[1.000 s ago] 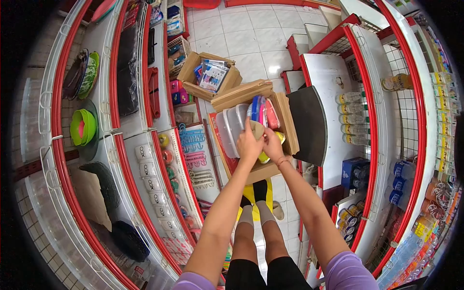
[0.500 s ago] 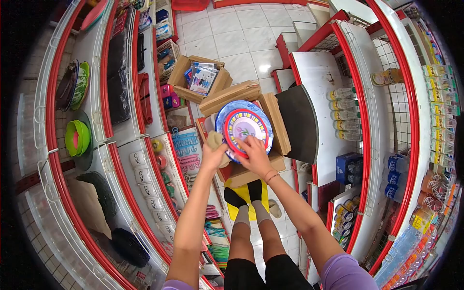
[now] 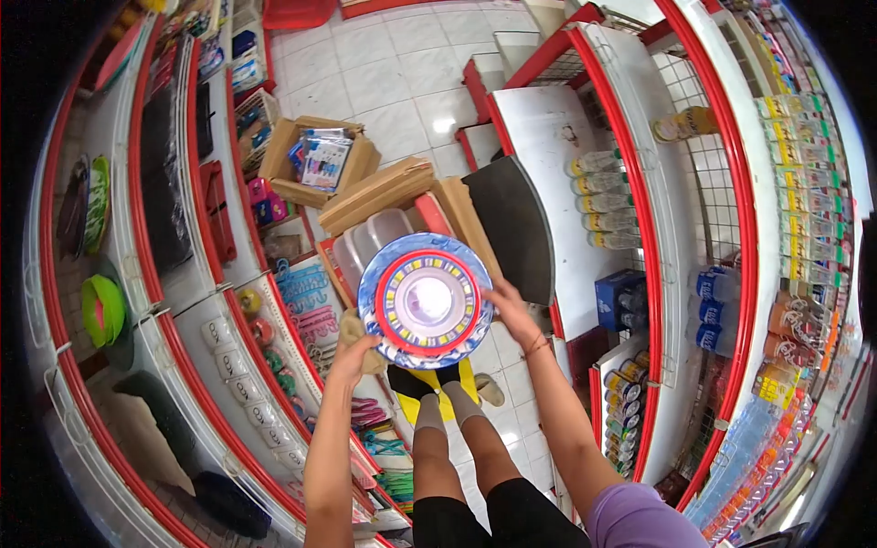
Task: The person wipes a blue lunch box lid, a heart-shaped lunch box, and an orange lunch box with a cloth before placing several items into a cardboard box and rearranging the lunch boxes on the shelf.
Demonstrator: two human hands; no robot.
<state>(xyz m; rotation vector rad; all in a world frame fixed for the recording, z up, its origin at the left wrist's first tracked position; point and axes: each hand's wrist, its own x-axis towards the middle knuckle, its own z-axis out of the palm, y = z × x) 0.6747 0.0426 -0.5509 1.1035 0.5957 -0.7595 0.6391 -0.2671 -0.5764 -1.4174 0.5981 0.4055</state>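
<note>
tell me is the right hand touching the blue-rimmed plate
Touching. The head view shows the right hand gripping the rim of the blue-rimmed plate at its right edge, while the left hand holds a cloth.

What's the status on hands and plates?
Right hand grips plates at rim. Left hand holds cloth at lower edge. Plates above cardboard box; nothing blocking.

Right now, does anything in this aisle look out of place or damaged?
Nothing spilled or broken. Two open cardboard boxes sit in the aisle, flaps splayed: the near box with clear tubs, the far box with packets. The right hand and the left hand, which grips a cloth, hold the stacked plates.
</note>
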